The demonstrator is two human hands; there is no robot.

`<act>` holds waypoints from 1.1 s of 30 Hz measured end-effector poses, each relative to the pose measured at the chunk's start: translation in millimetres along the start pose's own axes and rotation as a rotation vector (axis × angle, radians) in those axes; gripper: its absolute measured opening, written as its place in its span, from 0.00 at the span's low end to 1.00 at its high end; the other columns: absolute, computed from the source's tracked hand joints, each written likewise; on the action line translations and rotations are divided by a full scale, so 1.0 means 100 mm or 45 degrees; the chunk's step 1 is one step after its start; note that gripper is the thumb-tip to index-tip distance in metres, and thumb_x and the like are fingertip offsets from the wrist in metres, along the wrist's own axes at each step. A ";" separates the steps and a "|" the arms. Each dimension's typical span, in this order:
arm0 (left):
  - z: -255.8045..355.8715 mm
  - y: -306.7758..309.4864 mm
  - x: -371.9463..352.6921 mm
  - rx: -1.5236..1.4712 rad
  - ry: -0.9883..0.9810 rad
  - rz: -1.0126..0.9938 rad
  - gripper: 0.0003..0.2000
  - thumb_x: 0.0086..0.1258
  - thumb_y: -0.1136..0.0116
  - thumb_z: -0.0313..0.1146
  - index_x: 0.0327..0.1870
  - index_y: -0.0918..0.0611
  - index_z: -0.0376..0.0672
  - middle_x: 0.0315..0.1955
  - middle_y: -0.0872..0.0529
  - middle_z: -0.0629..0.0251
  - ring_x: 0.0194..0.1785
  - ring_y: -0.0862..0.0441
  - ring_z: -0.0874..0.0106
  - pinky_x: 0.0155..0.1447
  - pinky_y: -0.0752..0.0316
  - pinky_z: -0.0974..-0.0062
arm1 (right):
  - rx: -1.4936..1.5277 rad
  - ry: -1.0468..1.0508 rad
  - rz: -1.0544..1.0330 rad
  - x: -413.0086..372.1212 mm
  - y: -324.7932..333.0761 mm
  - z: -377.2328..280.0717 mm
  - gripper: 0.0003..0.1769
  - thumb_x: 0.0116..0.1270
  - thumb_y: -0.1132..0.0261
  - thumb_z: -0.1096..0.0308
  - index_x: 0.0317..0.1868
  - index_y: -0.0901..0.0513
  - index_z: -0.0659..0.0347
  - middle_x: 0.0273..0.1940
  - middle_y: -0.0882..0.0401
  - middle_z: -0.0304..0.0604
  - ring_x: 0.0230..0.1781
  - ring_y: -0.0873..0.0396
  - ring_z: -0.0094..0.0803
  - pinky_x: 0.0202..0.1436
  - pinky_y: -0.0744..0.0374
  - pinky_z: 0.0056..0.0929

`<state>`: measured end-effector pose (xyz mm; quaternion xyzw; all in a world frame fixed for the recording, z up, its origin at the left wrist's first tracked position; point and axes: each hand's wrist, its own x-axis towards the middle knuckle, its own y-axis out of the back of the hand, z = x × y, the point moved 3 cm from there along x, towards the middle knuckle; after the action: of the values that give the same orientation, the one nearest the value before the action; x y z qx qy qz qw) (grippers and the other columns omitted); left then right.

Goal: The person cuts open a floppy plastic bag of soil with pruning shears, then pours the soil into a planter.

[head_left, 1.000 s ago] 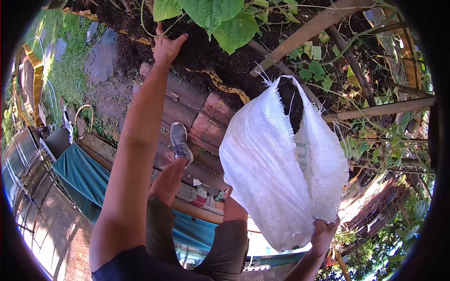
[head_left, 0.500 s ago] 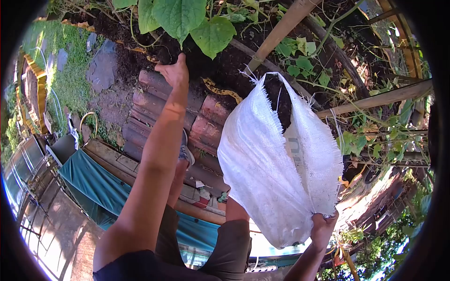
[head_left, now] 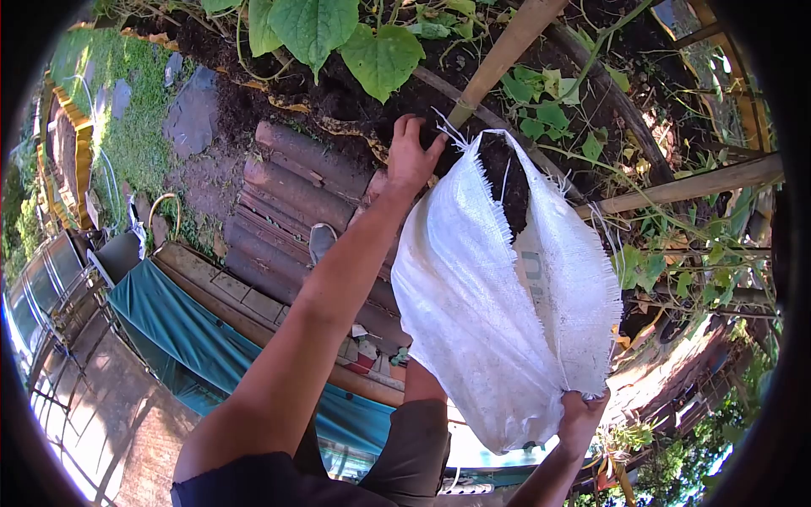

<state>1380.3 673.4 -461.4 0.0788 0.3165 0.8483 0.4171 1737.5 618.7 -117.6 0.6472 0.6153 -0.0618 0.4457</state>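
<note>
A white woven sack [head_left: 465,279] with frayed edges hangs with its mouth gaping, dark inside. My right hand [head_left: 579,422] is closed on the sack's rim at the lower right. My left hand [head_left: 411,156] is over the edge of the soil bed, just left of the sack's upper corner and near its frayed strings. Its thumb stands apart from the fingers, and nothing shows between them. Dark soil [head_left: 355,97] lies beyond the fingertips, under broad green leaves [head_left: 380,61].
A wooden pole [head_left: 511,59] slants down close to the sack's top, and another pole [head_left: 684,186] runs to its right among vines. Reddish roof tiles [head_left: 296,190] cover the ground beside the bed. A green tarp [head_left: 169,317] and grass [head_left: 135,110] lie to the left.
My left hand has moved right, from the soil beneath the large leaf to beside the sack's upper corner. My right hand keeps its hold on the rim. A shoe shows farther left on the tiles.
</note>
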 end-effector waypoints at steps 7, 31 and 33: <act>-0.35 1.05 0.76 0.468 -0.399 0.456 0.27 0.61 0.30 0.37 0.59 0.26 0.38 0.59 0.27 0.46 0.61 0.26 0.47 0.64 0.28 0.54 | -0.076 -0.072 0.008 0.01 0.08 0.17 0.19 0.53 0.42 0.82 0.48 0.20 0.69 0.41 0.17 0.41 0.41 0.21 0.29 0.49 0.26 0.26; -0.91 1.57 1.17 -1.148 0.361 0.148 0.21 0.52 0.31 0.17 0.46 0.26 0.41 0.38 0.16 0.65 0.41 0.18 0.75 0.46 0.21 0.75 | -0.092 -0.245 0.087 -0.17 -0.36 0.02 0.32 0.48 0.43 0.80 0.59 0.31 0.73 0.49 0.23 0.50 0.49 0.24 0.39 0.59 0.28 0.34; -1.04 1.80 1.24 -0.946 0.298 0.162 0.21 0.52 0.34 0.14 0.45 0.26 0.42 0.37 0.18 0.68 0.38 0.21 0.78 0.45 0.23 0.79 | -0.133 -0.258 0.069 -0.19 -0.37 0.01 0.32 0.48 0.42 0.79 0.59 0.31 0.73 0.49 0.23 0.51 0.49 0.24 0.39 0.59 0.28 0.34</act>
<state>1141.1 637.1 -450.6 -0.1551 0.0279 0.9325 0.3249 1702.1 598.4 -125.0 0.6299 0.5518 -0.0830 0.5402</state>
